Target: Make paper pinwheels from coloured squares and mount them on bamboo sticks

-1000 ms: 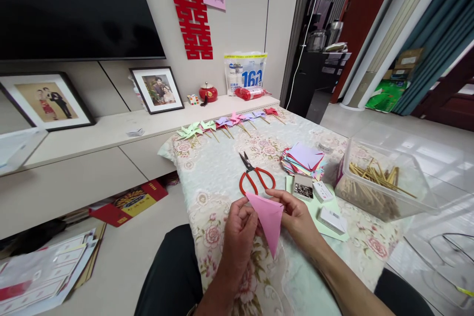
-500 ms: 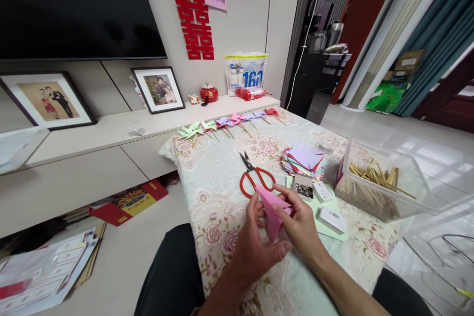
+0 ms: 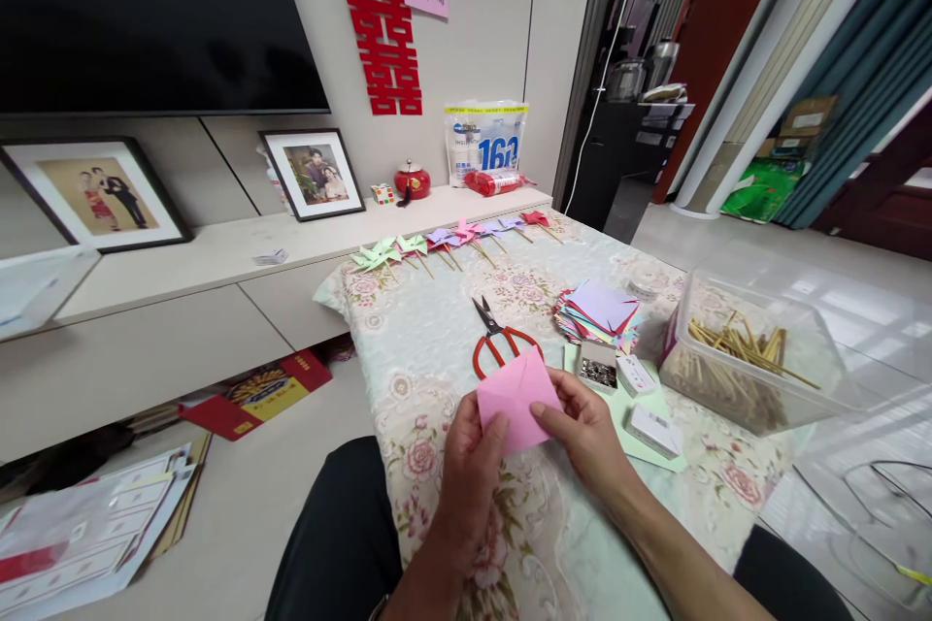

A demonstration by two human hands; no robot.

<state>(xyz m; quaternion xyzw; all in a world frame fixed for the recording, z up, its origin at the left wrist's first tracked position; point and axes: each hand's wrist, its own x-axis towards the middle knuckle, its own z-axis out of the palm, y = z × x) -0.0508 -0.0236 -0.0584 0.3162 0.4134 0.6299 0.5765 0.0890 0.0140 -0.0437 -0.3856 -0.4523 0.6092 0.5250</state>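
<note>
1. A flower-patterned tablecloth (image 3: 429, 335) spreads beneath the work, seemingly giving us a broad surface.
2. At right, a clear plastic box (image 3: 676, 322) gathers bamboo sticks (image 3: 743, 344); its walls mean we reach in from above.
3. The left hand (image 3: 473, 456) and right hand (image 3: 589, 427) grip a pink paper square (image 3: 518, 398) between them over the near cloth, thumbs on its face, apparently keeping it flat.
4. Red-handled scissors (image 3: 492, 323) lie just beyond, blades parted and aimed away, perhaps for safety; the paper hides part of their handles, and we could bump them.
5. Pinwheels (image 3: 466, 231) line the far edge, probably to spare us room.
6. Coloured paper sheets (image 3: 601, 309) sit stacked before the box, likely for easy reach.
7. An open carton (image 3: 598, 372) of metal tacks stands nearer us.
</note>
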